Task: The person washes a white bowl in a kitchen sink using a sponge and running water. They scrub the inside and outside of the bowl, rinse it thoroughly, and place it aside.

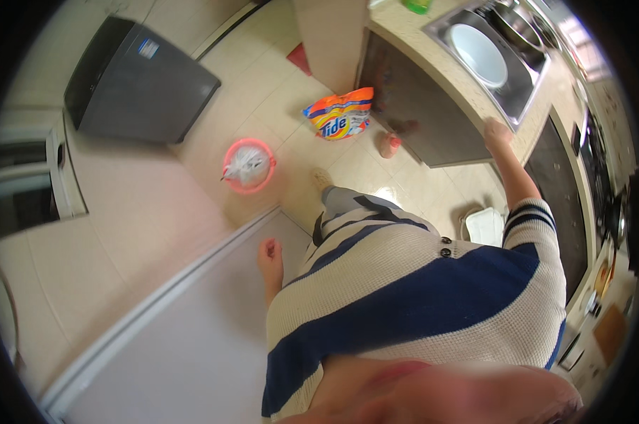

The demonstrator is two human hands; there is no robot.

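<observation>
My left hand [270, 251] is at my side, its fingers curled in and nothing seen in it. My right arm reaches out, and my right hand [497, 135] rests at the edge of the stone-look countertop [459, 79], beside the upper corner of a dark cabinet panel [422, 103]; its fingers are partly hidden, so I cannot tell whether it grips anything. On the tiled floor ahead are an orange Tide detergent bag [340, 114], a pinkish bottle with a red cap [390, 146] and a pink bucket [271, 161] with a whitish plastic bag [246, 165] in it.
The steel sink [523, 79] holds a white basin [478, 55] and metal pans [515, 26]. A dark grey washing machine [144, 85] stands at the upper left. A lined waste bin [485, 226] is on the floor near my right side. A pale door panel [192, 318] lies to my left.
</observation>
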